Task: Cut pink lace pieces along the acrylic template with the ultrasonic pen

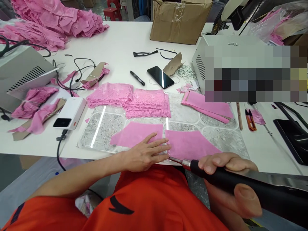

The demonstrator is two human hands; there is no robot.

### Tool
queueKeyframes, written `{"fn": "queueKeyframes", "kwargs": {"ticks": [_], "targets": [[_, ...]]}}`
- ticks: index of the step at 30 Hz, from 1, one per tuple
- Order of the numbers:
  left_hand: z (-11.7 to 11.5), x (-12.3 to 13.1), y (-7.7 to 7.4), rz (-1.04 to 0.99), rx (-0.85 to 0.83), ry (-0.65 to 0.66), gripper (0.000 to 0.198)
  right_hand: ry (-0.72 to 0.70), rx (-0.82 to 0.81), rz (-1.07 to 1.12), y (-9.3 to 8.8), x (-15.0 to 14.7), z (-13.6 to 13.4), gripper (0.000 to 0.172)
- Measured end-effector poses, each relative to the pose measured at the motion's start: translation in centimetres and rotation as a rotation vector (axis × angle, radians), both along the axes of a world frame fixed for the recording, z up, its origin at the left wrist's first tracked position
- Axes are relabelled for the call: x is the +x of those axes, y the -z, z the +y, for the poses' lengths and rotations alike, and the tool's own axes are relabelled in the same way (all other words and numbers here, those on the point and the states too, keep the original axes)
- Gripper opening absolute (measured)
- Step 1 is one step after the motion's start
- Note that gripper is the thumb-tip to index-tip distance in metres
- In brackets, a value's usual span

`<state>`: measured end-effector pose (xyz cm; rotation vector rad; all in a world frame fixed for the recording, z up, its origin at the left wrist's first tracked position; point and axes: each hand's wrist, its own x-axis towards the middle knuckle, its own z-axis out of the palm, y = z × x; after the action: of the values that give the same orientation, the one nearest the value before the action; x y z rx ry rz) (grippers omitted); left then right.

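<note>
At far left, a tied pink bundle, then a white power bank. On the mat, two adjoining stacks of lace, perhaps done, perhaps waiting; cannot tell which. Nearer the body, the left panel, pink and flat under the left hand: fingers straight, a little apart, gripping nothing, tips reaching across a narrow gap to the right panel. Both panels laid out edge to edge, but no join to be seen, so seemingly much left on this pair. Beyond, a stack of strips, apparently unused. Then the right hand, wrapped around a black tool, metal tip at the right panel's near left corner; cannot tell whether touching. Farther back, orange snips, lying idle.
</note>
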<state>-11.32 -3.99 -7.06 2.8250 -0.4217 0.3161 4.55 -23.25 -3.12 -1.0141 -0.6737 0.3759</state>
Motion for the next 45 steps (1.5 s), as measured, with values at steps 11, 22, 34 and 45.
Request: {"fn": "queueKeyframes", "kwargs": {"ticks": [11,22,34,45], "targets": [[4.2,-2.1,-2.3,0.109,-0.127,-0.047,0.031,-0.03,0.023,0.039,0.3,-0.1,0.7,0.024],[4.7,-2.5,-0.7,0.148,-0.124,-0.008,0.034,-0.024,0.009,-0.015,0.0,-0.6,1.9,0.024],[4.6,-2.5,-0.5,0.151,-0.129,-0.022,0.035,-0.01,0.022,-0.024,0.0,-0.6,2.5,0.024],[4.6,-2.6,-0.3,0.114,-0.122,-0.022,0.035,-0.009,0.014,-0.06,0.1,-1.0,3.1,0.022]]}}
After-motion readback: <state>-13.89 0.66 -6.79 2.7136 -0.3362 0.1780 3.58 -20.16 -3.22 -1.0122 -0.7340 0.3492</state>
